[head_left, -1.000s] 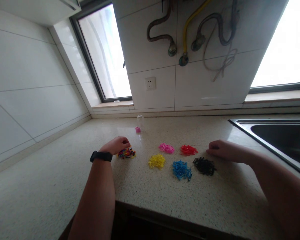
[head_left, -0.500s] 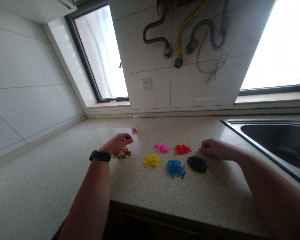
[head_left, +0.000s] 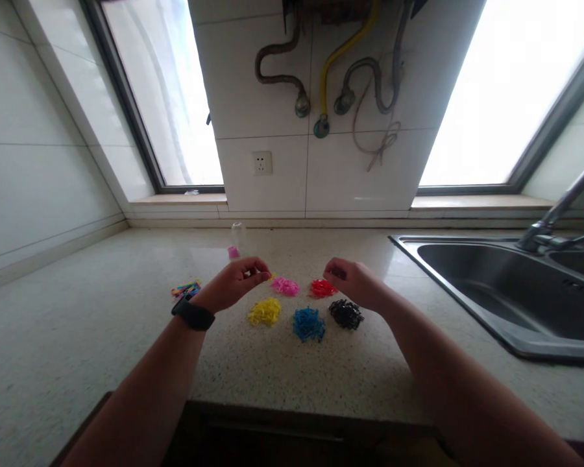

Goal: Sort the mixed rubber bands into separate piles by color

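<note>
Thin, small yellow rubbery-looking strand [head_left: 272,276] is pinched by L hand [head_left: 237,282], nr loose pink strand pile [head_left: 285,287]. R hand [head_left: 354,283] is held apart from L, fingers curled by glossy red strand pile [head_left: 321,288]; whether anything's gripped can't be told. Strand prob. v. light, soft, stretchy; best taken by one end. Yellow strand pile [head_left: 265,312], blue strand pile [head_left: 308,324] & black strand pile [head_left: 346,314] are set close, w/ narrow gaps.

Wall [head_left: 243,104]: we faced large white tiles [head_left: 365,188], one socket [head_left: 261,163].
Windows [head_left: 158,84]: we had bright daylight on both sides.
Counter [head_left: 253,370]: ours was pale, speckled.
Sink [head_left: 496,292]: we saw steel, at right.
</note>
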`<move>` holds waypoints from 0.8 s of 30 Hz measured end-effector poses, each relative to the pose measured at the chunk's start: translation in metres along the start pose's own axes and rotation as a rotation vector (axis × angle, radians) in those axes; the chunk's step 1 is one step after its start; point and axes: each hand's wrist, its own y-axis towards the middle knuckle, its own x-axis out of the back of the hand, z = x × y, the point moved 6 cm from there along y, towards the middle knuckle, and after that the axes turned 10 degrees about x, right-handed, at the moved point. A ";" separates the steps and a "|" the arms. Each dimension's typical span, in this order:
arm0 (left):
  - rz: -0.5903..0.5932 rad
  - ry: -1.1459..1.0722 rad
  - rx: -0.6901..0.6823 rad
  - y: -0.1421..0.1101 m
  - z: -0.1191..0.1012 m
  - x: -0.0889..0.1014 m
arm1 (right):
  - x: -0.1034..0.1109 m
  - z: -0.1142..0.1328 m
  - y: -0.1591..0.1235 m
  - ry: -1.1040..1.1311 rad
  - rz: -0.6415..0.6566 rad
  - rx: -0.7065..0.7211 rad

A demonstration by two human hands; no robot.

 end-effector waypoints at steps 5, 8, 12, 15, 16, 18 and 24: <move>0.068 -0.228 0.007 0.001 -0.015 -0.015 | -0.021 0.025 0.003 0.354 -0.005 0.035; 0.110 -0.296 0.015 0.001 -0.019 -0.023 | -0.028 0.042 0.004 0.455 0.004 0.074; 0.152 -0.345 0.017 0.000 -0.021 -0.030 | -0.035 0.062 0.004 0.528 0.017 0.103; 0.183 -0.362 0.021 0.000 -0.020 -0.035 | -0.038 0.069 0.005 0.554 0.011 0.090; 0.192 -0.368 0.024 0.000 -0.020 -0.037 | -0.039 0.069 0.005 0.567 0.004 0.085; 0.204 -0.383 0.028 0.000 -0.018 -0.040 | -0.040 0.069 0.005 0.596 -0.013 0.077; 0.199 -0.390 0.061 0.001 -0.018 -0.044 | -0.038 0.065 0.004 0.606 -0.041 0.068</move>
